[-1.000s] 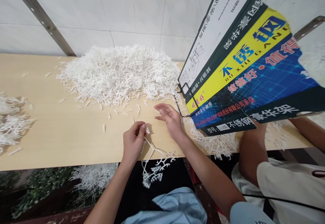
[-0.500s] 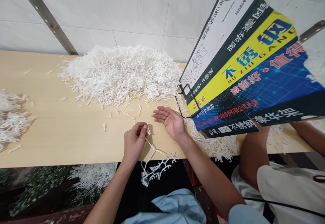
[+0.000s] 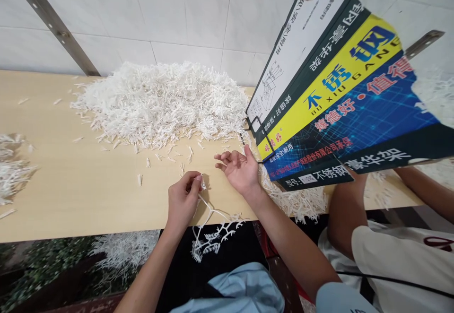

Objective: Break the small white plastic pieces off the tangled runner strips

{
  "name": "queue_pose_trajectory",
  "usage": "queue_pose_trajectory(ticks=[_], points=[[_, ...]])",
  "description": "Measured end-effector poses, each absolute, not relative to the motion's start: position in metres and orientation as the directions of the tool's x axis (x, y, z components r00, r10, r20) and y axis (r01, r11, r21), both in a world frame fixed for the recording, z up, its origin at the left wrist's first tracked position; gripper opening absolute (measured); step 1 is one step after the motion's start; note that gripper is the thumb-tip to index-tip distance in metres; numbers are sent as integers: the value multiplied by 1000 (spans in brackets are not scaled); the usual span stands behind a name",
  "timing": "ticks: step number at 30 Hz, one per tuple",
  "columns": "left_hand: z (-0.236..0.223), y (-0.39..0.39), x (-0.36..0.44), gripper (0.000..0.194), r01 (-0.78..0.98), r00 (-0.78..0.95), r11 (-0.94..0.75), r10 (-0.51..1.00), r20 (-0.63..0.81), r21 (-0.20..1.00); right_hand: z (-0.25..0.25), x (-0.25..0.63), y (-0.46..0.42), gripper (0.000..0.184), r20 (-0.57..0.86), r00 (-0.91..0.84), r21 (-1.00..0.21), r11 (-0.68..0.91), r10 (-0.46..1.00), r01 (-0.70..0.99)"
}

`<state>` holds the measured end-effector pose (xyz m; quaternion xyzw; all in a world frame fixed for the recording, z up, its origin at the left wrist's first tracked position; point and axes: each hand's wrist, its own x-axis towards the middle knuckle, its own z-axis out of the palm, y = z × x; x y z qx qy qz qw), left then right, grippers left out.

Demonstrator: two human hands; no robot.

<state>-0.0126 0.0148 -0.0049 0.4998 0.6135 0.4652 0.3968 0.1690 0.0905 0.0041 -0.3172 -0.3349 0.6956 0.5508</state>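
Observation:
My left hand pinches one part of a white branching plastic sprig between thumb and fingers, over the table's front edge. The sprig's forked twigs hang down past the edge above my lap. To its right, my right hand is held palm up with its fingers apart and slightly curled, nothing visible in it. Behind both hands lies a long heap of small white plastic twigs. A few loose bits are scattered between the heap and my left hand.
A printed cardboard sheet stands at the right, held by a black wire frame. Behind it a co-worker's arm rests. More white sprigs lie at the left of the wooden table. Green foliage is below.
My right hand's fingers have curled, and its thumb now points up. My left hand keeps its pinch on the sprig. The whole view has shifted slightly.

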Motion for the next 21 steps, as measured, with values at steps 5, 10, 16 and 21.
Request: queue_pose_trajectory(ticks=[5,10,16,21], points=[[-4,14,-13,28,248,-178,84,983,-39,965,1,175,93,67,-84,-128,-793,-144,988,-591],[-8,15,-13,29,248,-187,81,982,-34,965,-1,178,95,65,-132,-80,-744,-152,988,-650],[-7,14,-13,30,275,-180,68,984,-18,959,5,176,92,62,-194,-150,-544,-233,970,-806],[-6,14,-14,30,282,-183,75,983,-23,956,12,175,89,56,-156,-239,-309,-277,958,-910]])
